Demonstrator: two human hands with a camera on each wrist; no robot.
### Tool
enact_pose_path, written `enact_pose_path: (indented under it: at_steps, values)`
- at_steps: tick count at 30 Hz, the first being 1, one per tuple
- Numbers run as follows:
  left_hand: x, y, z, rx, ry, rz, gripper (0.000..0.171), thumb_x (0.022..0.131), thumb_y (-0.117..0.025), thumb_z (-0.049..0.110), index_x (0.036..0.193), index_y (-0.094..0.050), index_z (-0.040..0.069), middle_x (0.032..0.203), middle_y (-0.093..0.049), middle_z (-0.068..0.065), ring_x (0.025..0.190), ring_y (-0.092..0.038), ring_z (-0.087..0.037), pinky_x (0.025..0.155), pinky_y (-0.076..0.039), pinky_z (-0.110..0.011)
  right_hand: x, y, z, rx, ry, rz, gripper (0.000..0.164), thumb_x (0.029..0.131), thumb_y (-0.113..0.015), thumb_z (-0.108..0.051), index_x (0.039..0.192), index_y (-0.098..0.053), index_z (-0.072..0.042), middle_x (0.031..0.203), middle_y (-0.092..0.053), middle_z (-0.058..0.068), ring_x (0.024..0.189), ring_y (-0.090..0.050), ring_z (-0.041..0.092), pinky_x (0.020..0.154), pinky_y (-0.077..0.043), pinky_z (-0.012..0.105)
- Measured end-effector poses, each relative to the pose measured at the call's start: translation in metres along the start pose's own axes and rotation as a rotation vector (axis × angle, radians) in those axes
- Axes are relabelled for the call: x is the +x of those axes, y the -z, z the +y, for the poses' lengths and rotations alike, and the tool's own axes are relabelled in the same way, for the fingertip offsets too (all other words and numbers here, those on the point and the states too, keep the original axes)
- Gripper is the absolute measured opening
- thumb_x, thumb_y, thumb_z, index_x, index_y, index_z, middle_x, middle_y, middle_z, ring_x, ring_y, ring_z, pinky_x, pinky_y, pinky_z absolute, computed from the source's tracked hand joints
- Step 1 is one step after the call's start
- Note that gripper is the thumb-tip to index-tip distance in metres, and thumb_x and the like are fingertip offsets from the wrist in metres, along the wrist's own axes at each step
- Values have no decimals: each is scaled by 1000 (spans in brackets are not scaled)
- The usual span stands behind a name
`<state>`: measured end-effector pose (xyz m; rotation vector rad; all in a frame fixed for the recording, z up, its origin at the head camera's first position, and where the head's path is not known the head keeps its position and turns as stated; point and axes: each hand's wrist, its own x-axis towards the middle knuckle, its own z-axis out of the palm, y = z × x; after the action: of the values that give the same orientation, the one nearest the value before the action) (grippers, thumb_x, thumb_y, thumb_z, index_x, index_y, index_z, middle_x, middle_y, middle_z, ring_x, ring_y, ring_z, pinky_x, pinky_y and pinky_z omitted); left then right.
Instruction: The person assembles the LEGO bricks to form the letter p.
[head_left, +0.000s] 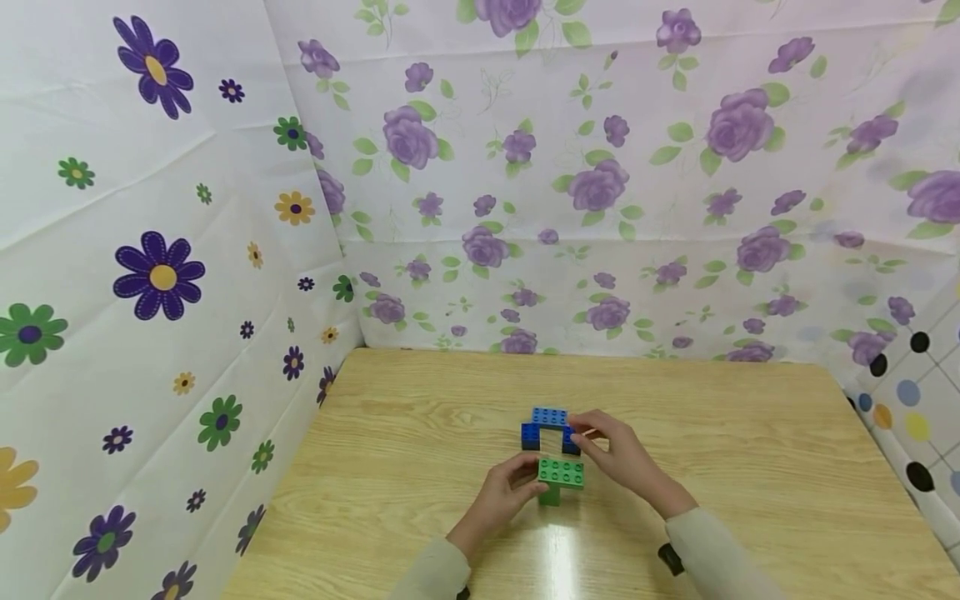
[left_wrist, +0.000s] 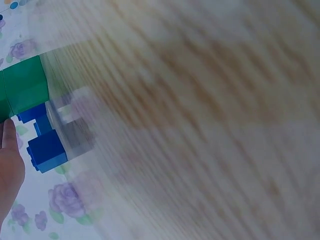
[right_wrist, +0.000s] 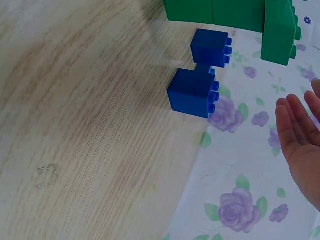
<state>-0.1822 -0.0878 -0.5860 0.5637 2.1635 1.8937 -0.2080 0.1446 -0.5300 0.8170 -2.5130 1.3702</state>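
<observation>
My left hand point(head_left: 504, 493) holds the left end of a green building brick structure point(head_left: 561, 472), with the thumb at the front and fingers behind. A long studded brick lies flat across the top of a narrower green stack point(head_left: 550, 497). In the left wrist view, a fingertip is right at the green brick point(left_wrist: 27, 85). My right hand point(head_left: 618, 450) hovers by the right-hand blue brick point(head_left: 572, 442) with its fingers extended. The right wrist view shows that hand point(right_wrist: 302, 145) apart from the blue bricks point(right_wrist: 190, 92), holding nothing.
Behind the green structure, the blue bricks form a U: a left brick point(head_left: 530, 436), the right one, and a lighter blue long brick point(head_left: 550, 417) at the back. Wooden table point(head_left: 420, 400) surrounds them. Flowered cloth point(head_left: 480, 208) hangs behind and at the left.
</observation>
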Motion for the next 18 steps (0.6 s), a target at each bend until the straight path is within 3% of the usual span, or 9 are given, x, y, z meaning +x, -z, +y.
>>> enact_pose_path:
  at_steps: [9, 18]
  values:
    - [-1, -1, 9, 2, -17, -6, 37, 88, -66, 0, 125, -58, 2, 124, -59, -14, 117, -57, -28, 98, -49, -28, 19, -6, 10, 66, -93, -76, 34, 92, -65, -5, 126, -59, -4, 118, -63, 11, 108, -60, 35, 92, -53, 43]
    - [1, 1, -2, -18, 9, -11, 37, 89, -66, 4, 125, -59, 9, 124, -60, -8, 118, -57, -24, 98, -48, -25, 41, -20, 18, 176, -191, -155, 45, 92, -65, -7, 135, -51, -2, 130, -56, 19, 117, -54, 41, 98, -48, 50]
